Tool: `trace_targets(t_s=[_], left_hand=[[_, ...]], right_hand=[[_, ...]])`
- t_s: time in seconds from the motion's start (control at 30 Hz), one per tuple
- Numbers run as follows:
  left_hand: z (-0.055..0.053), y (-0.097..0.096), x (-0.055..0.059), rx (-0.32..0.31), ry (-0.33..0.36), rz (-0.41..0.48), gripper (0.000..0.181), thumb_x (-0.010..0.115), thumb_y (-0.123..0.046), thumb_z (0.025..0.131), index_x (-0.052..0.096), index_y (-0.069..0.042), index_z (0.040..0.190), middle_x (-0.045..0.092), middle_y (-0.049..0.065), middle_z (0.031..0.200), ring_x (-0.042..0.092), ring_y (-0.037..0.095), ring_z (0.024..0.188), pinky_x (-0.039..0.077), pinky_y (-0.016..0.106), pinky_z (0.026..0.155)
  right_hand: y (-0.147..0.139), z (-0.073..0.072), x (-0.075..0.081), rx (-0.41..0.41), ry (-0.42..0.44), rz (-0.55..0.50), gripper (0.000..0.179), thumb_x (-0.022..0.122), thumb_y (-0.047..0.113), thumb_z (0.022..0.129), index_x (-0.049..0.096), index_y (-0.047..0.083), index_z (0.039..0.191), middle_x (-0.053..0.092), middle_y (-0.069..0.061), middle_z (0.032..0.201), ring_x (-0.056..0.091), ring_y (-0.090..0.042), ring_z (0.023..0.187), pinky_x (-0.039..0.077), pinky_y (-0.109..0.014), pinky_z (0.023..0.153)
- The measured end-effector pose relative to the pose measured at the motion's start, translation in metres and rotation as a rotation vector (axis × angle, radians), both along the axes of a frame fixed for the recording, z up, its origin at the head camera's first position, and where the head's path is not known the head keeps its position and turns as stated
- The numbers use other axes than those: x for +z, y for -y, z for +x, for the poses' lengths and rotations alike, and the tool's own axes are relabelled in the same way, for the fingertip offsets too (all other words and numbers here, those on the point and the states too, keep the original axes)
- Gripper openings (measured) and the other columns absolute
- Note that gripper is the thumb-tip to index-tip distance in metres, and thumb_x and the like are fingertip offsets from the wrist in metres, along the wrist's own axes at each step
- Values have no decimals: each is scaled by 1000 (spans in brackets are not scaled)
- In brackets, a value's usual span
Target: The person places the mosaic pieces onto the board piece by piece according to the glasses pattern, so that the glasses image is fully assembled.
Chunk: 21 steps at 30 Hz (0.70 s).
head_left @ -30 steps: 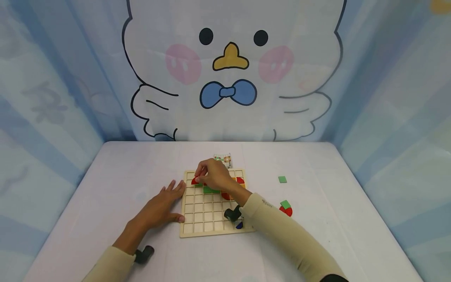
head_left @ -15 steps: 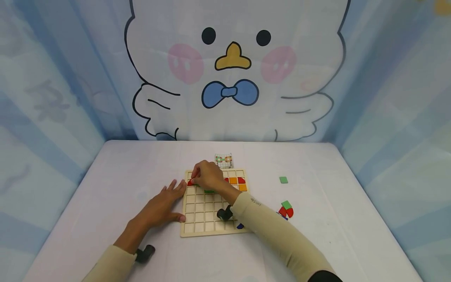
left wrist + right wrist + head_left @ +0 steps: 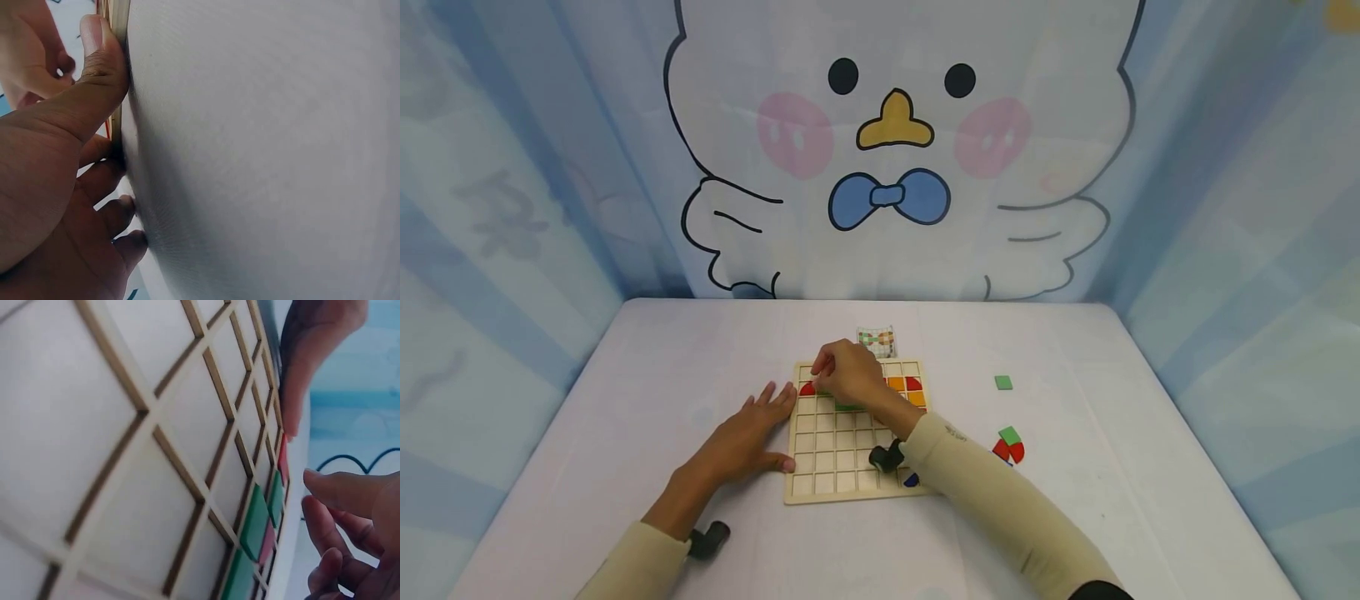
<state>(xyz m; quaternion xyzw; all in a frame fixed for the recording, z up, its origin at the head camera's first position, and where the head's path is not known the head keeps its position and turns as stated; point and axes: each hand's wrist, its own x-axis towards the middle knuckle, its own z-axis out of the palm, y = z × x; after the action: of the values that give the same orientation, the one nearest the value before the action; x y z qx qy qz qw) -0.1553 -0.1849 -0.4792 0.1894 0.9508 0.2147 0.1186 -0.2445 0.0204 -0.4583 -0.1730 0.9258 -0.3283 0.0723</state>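
Our left hand (image 3: 748, 440), fingers spread, touches the board (image 3: 823, 462) at its left side; our right hand (image 3: 852, 372), loosely bent and holding nothing, hovers near the red piece (image 3: 807, 389) on the board's far left. Brushing that piece could, we judge, knock it askew.

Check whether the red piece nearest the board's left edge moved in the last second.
Yes: in the head view, the red piece has shifted left, closer to the left edge of the board.

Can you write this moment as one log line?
left hand: touching board edge | right hand: above board, fingers apart, nothing visible held | leftmost red piece: on board | card: beyond board
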Motion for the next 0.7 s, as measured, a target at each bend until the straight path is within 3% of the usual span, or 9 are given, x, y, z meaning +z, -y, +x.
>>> trace_targets(t_s=[0.27, 0.43, 0.7], left_hand=[[0, -3, -2, 11, -1, -18, 119, 93, -41, 75, 26, -4, 167, 25, 15, 174, 15, 43, 165, 20, 62, 132], [1, -4, -2, 7, -13, -27, 119, 94, -40, 75, 28, -3, 166, 26, 16, 174, 16, 44, 164, 20, 62, 132], [2, -4, 2, 7, -4, -22, 118, 93, -40, 75, 28, -2, 166, 26, 16, 174, 16, 44, 164, 20, 61, 132]], right_hand=[[-47, 10, 17, -29, -26, -96, 9, 82, 14, 94, 78, 10, 101, 71, 1, 87, 63, -18, 82, 49, -32, 70], [-84, 15, 22, -113, -32, -84, 11, 83, 15, 93, 78, 14, 103, 71, 2, 90, 62, -19, 89, 51, -33, 76], [-147, 23, 20, -254, -22, -16, 17, 83, 16, 94, 79, 15, 111, 74, -2, 95, 56, -22, 79, 50, -30, 68]])
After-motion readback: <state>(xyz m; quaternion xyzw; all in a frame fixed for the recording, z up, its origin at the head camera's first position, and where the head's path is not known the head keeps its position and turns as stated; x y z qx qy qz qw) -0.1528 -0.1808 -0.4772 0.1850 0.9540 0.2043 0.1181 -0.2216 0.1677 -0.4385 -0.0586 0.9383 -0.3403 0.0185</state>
